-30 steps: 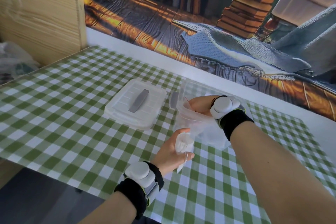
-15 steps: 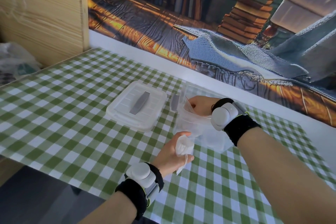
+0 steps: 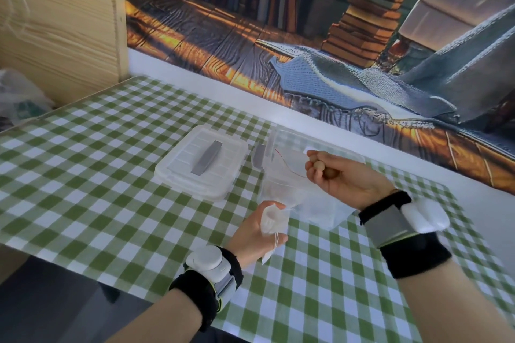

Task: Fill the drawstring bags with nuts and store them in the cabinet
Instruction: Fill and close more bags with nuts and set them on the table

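As the head camera looks down, the right hand (image 3: 345,179) hangs above the clear tub (image 3: 320,145), palm turned up, fingers curled around a few brown nuts (image 3: 316,166). The left hand (image 3: 256,231) sits lower and nearer, just off the tub's near corner, thumb and fingers pinching a small white drawstring bag (image 3: 274,218), its cord dangling below the fist. The tub's lid (image 3: 203,161) lies flat just left of it on the green checked tablecloth (image 3: 83,175). Far left, a pale wooden cabinet panel (image 3: 61,25) stands at the table's end.
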The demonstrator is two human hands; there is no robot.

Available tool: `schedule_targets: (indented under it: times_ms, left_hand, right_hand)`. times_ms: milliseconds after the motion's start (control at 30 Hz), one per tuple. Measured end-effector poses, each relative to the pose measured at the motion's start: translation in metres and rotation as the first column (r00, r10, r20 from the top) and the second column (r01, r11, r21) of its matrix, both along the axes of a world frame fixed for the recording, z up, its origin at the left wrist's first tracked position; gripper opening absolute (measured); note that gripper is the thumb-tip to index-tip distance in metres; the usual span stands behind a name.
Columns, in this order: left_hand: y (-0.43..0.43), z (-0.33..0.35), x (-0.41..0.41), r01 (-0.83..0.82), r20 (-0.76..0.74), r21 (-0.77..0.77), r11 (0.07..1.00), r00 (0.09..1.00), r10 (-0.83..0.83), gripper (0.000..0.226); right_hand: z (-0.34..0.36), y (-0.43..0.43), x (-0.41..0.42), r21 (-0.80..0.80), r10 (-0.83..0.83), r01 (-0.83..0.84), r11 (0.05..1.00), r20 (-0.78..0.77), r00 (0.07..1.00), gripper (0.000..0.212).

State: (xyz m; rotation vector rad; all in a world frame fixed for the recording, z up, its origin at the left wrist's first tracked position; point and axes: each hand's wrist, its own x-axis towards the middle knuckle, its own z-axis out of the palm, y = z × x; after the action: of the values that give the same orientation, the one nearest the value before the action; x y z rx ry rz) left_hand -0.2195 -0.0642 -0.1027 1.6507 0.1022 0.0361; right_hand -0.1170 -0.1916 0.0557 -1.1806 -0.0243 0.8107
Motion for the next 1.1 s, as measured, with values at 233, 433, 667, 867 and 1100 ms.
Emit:
schedule_targets:
  times_ms: [233, 433, 667, 867, 1100]
  left_hand:
    - [-0.005, 0.003, -0.004, 0.039, 0.003, 0.022, 0.999, 0.999, -0.039, 0.046]
    - [-0.006, 0.005, -0.005, 0.02, 0.017, 0.029, 0.999, 1.0, -0.021, 0.045]
    - [-0.004, 0.001, -0.003, 0.036, 0.063, 0.067, 0.997, 0.997, -0.04, 0.045]
    - [-0.003, 0.001, -0.003, 0.026, 0.085, 0.079, 0.997, 0.996, -0.032, 0.043]
    - [-0.003, -0.001, -0.001, 0.028, 0.083, 0.061, 0.998, 0.996, -0.033, 0.04]
  right_hand:
    - [-0.027, -0.022, -0.041, -0.275, 0.21, -0.172, 0.946, 0.115, 0.971, 0.018]
    - [-0.045, -0.019, -0.051, -0.351, 0.245, -0.22, 0.91, 0.027, 0.969, 0.019]
    - [-0.037, 0.0, -0.051, -0.538, 0.391, -0.234, 0.81, 0.199, 0.899, 0.014]
    - [-0.036, 0.011, -0.05, -0.709, 0.486, -0.13, 0.693, 0.326, 0.811, 0.014]
    - [-0.038, 0.013, -0.047, -0.756, 0.522, -0.071, 0.651, 0.378, 0.765, 0.021]
